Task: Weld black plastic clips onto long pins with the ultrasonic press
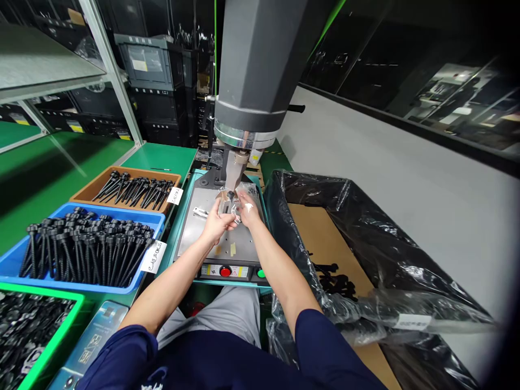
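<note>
Both hands are at a small fixture [226, 207] on the metal plate of a press machine, right under its pale tapered head [234, 169]. My left hand [218, 223] is on the fixture's near left side, fingers bent and thumb stretched across to the right. On the right side my right hand [248, 210] curls its fingers inward, with a white patch on it. A small black part [231, 195] sits between the hands below the head's tip. What the fingertips grip is too small to make out.
Left of the machine, a brown tray [122, 207] and a blue tray [156, 219] hold black ribbed parts with knobbed heads. A green-rimmed bin [60, 336] holds small black pieces. A plastic-lined box [337, 222] stands right. Red [225, 271] and green [260, 273] buttons line the machine's front.
</note>
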Motion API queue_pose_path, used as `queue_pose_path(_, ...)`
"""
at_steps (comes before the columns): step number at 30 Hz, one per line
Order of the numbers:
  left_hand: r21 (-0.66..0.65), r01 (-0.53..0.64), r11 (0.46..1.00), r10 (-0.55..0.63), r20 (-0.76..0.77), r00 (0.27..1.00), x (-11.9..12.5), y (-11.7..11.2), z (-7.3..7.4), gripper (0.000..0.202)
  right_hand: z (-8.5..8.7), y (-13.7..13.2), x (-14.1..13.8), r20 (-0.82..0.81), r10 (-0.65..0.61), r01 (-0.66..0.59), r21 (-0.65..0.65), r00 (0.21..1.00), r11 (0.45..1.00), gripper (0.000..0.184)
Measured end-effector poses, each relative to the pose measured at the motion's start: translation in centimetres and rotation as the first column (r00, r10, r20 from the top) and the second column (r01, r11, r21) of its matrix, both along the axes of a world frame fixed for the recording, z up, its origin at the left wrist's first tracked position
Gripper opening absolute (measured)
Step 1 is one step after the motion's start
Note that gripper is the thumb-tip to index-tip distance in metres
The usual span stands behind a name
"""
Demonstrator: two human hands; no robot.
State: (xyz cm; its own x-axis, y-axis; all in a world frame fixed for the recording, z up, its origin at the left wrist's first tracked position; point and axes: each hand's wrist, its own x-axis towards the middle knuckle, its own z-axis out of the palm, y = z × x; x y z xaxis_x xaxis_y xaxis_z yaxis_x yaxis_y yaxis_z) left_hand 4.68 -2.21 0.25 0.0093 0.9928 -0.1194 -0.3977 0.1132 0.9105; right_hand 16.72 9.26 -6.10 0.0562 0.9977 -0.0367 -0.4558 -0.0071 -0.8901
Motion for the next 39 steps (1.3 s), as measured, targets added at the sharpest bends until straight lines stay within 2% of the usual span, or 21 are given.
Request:
queue_pose_path(8,0.039,-0.017,0.999,0.016,0.008,1.0,-0.4,-0.3,-0.9,0.111,-0.9,-2.9,-0.6,0.002,0.091,-0.091,0.038,0.996,0.995,0.025)
queue_pose_path(13,0.054,-0.049,0.997,0.048,0.022,0.999,-0.6,-0.4,-1.3,0.113,-2.2,-4.7,0.0,0.004,0.074,-0.074,-0.002,0.997,0.997,0.022)
queue_pose_path(17,0.083,-0.078,0.993,0.075,0.041,0.996,-0.8,-0.3,-1.1,0.108,-3.0,-5.8,0.6,0.008,0.061,-0.06,-0.03,0.998,0.998,0.027)
queue_pose_path(23,0.117,-0.094,0.989,0.089,0.046,0.995,-1.3,-0.3,-1.0,0.107,-2.0,-6.1,1.1,-0.005,0.054,-0.054,0.007,0.999,0.999,0.035)
queue_pose_path(28,0.128,-0.115,0.985,0.109,0.052,0.993,-1.6,-0.5,-1.4,0.108,-1.2,-6.4,1.1,-0.019,0.066,-0.065,0.01,0.998,0.998,0.038)
queue_pose_path(34,0.096,-0.079,0.992,0.076,0.029,0.997,-1.6,-0.7,-1.7,0.105,-1.5,-6.9,1.3,-0.032,0.075,-0.073,0.04,0.997,0.997,0.038)
queue_pose_path(39,0.033,-0.072,0.997,0.072,-0.008,0.997,-1.7,-1.1,-1.6,0.098,-2.1,-7.7,1.7,-0.023,0.076,-0.076,0.001,0.997,0.997,0.036)
